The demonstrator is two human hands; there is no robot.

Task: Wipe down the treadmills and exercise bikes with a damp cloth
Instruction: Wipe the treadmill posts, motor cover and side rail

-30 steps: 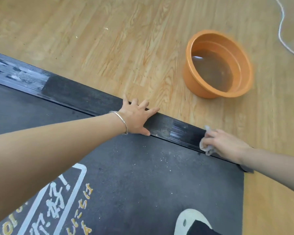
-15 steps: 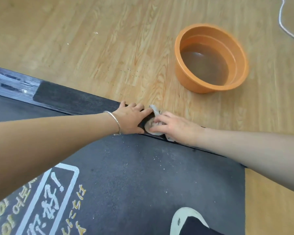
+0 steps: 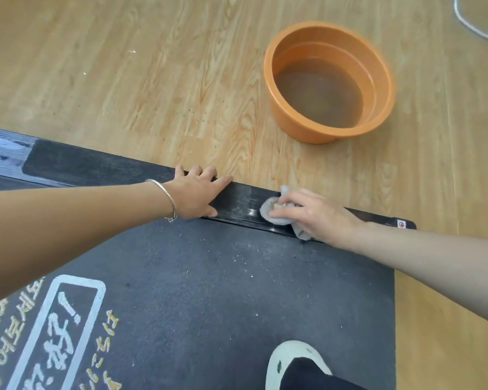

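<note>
Pressing the crumpled grey damp cloth (image 3: 267, 214) on the black ribbed side rail (image 3: 238, 202) of the treadmill, my right hand (image 3: 317, 216) bunches it under curled fingers, and my left hand (image 3: 197, 196) lies flat just beside, fingers spread. I think the wet rail may let this palm slip, or the loose cloth corner may drag grit onto the dark grey belt (image 3: 209, 277). The orange round plastic basin (image 3: 299, 125) stands near.

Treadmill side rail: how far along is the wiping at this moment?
Done: the side rail shines wet between the hands and at its far-left end. In hand: the right hand presses a grey cloth on it while the left hand rests flat alongside. Left: the matte stretch beyond the left hand and the speck-dusted belt.
</note>
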